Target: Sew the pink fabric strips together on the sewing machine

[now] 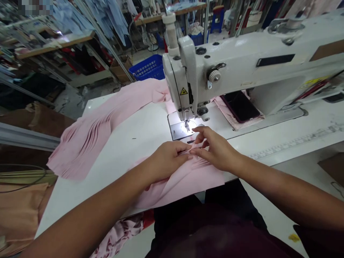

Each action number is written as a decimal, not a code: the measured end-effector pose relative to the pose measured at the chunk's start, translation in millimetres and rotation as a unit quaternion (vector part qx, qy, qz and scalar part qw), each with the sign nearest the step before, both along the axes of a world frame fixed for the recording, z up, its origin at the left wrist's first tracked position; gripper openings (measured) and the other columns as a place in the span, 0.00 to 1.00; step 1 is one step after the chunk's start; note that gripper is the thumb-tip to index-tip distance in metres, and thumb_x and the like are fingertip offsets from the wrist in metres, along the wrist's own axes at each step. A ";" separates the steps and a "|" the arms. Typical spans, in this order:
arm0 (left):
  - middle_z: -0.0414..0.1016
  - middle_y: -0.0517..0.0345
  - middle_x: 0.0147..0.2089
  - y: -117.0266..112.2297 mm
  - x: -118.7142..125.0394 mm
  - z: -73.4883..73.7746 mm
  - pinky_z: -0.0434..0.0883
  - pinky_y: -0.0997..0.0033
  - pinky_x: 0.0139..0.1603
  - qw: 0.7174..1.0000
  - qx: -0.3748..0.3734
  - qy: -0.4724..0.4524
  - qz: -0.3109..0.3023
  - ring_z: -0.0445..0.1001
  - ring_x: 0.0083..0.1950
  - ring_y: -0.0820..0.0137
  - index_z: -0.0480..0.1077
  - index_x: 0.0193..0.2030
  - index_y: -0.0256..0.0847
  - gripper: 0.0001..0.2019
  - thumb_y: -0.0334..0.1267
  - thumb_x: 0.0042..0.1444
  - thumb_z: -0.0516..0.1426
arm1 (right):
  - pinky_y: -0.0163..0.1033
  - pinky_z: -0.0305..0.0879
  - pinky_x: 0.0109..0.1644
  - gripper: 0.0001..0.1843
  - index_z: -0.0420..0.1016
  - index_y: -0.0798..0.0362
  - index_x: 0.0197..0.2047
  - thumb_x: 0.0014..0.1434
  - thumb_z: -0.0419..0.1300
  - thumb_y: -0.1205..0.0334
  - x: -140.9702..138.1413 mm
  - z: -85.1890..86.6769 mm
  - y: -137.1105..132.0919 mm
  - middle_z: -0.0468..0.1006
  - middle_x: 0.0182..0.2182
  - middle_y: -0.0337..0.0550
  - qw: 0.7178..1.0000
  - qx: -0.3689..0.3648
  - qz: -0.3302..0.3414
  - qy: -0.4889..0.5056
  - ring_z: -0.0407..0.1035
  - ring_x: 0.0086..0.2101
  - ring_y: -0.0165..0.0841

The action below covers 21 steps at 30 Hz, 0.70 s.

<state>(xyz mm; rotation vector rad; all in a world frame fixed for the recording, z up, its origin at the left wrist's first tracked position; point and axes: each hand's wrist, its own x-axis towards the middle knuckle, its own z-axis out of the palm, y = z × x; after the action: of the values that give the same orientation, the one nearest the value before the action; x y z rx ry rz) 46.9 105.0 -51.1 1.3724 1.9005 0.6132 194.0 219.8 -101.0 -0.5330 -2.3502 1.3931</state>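
Both hands work at a pink fabric piece (172, 188) that lies over the table's front edge, just before the sewing machine (185, 79). My left hand (170, 157) pinches the gathered upper edge of the fabric between thumb and fingers. From the other side my right hand (215, 147) grips the same edge with its thumb; its index finger reaches toward the needle plate (178, 130). The fingertips of the two hands nearly meet. Under the lit needle and presser foot (187, 125) the metal plate shows bare. Small folds run through the cloth below the right hand.
A fanned stack of pink cut pieces (88, 143) spreads over the table's left side. A dark phone (240, 106) rests on pink cloth under the machine arm. A measuring tape (295, 141) runs along the front edge. Behind the table stands a blue basket (147, 68).
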 end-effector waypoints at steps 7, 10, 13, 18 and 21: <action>0.75 0.62 0.33 0.6 -3.9 -6.0 0.67 0.71 0.35 0.996 0.008 -0.065 0.056 0.70 0.34 0.71 0.74 0.35 0.41 0.06 0.36 0.52 0.57 | 0.40 0.65 0.37 0.24 0.59 0.50 0.57 0.58 0.58 0.60 0.8 -12.2 -1.8 0.70 0.31 0.37 0.978 -0.193 0.038 0.073 0.69 0.33 0.32; 0.75 0.62 0.31 2.0 -5.4 -5.7 0.67 0.72 0.35 0.994 -0.003 -0.062 0.087 0.71 0.32 0.72 0.72 0.38 0.41 0.07 0.36 0.50 0.59 | 0.38 0.64 0.34 0.22 0.62 0.52 0.53 0.56 0.60 0.59 -1.1 -10.3 -2.1 0.70 0.28 0.34 0.970 -0.230 0.011 0.073 0.68 0.30 0.30; 0.75 0.61 0.33 0.9 -7.0 -6.5 0.68 0.70 0.34 0.997 -0.023 -0.014 0.077 0.72 0.34 0.69 0.71 0.39 0.42 0.10 0.40 0.49 0.61 | 0.37 0.64 0.35 0.21 0.64 0.52 0.50 0.54 0.62 0.60 -3.3 -9.0 -1.1 0.69 0.27 0.32 0.965 -0.244 -0.014 0.090 0.67 0.29 0.29; 0.77 0.58 0.37 -18.1 -10.3 -9.7 0.67 0.69 0.31 0.989 -0.037 0.136 0.034 0.74 0.34 0.64 0.69 0.47 0.45 0.18 0.39 0.47 0.61 | 0.39 0.67 0.40 0.21 0.65 0.51 0.49 0.52 0.64 0.60 -4.7 -10.8 0.8 0.72 0.29 0.34 0.956 -0.265 -0.047 0.118 0.70 0.32 0.30; 0.76 0.59 0.33 -31.5 -22.8 -1.7 0.65 0.72 0.27 0.991 -0.031 0.129 0.027 0.73 0.29 0.67 0.65 0.53 0.46 0.18 0.40 0.54 0.55 | 0.40 0.67 0.43 0.22 0.64 0.51 0.49 0.51 0.65 0.59 -6.0 -11.4 1.2 0.74 0.31 0.36 0.948 -0.289 -0.056 0.122 0.71 0.34 0.31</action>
<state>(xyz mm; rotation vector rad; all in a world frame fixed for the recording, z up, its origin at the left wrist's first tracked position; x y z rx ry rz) 24.1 73.4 -52.8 1.4205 2.1476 0.4122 188.0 221.0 -112.4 -0.5919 -1.6742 1.9677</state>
